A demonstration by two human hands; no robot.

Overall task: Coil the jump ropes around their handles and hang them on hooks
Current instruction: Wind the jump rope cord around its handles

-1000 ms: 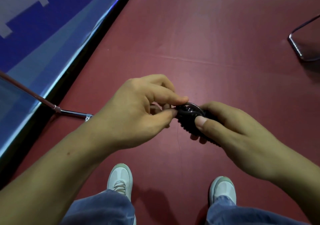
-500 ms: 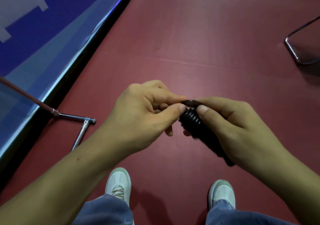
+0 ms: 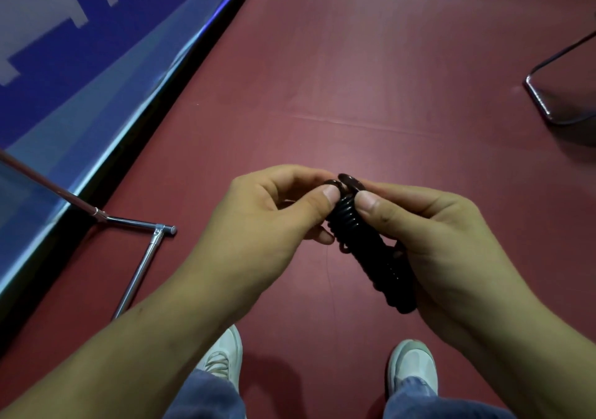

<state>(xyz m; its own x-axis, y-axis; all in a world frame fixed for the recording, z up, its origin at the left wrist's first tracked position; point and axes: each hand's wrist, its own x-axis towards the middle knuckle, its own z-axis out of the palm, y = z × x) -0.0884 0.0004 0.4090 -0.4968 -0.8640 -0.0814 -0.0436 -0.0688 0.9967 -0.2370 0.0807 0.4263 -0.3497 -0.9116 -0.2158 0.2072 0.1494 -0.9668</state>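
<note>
A black jump rope (image 3: 364,241) is coiled tightly around its handles into a dark ribbed bundle, held in front of me above the red floor. My right hand (image 3: 438,244) grips the bundle along its length, thumb pressed on the upper coils. My left hand (image 3: 267,221) pinches the rope's loose end at the top of the bundle between thumb and forefinger. The bundle's lower end pokes out under my right palm. No hooks are in view.
A chrome tube frame (image 3: 142,250) stands on the floor at the left, beside a blue and white banner (image 3: 64,63). Another bent metal frame (image 3: 548,102) lies at the far right. My two white shoes (image 3: 222,357) are below.
The bundle has turned from lying crosswise to pointing down toward me, showing more of its coiled length. Both hands have shifted slightly upward, with the left fingers still at the top end.
</note>
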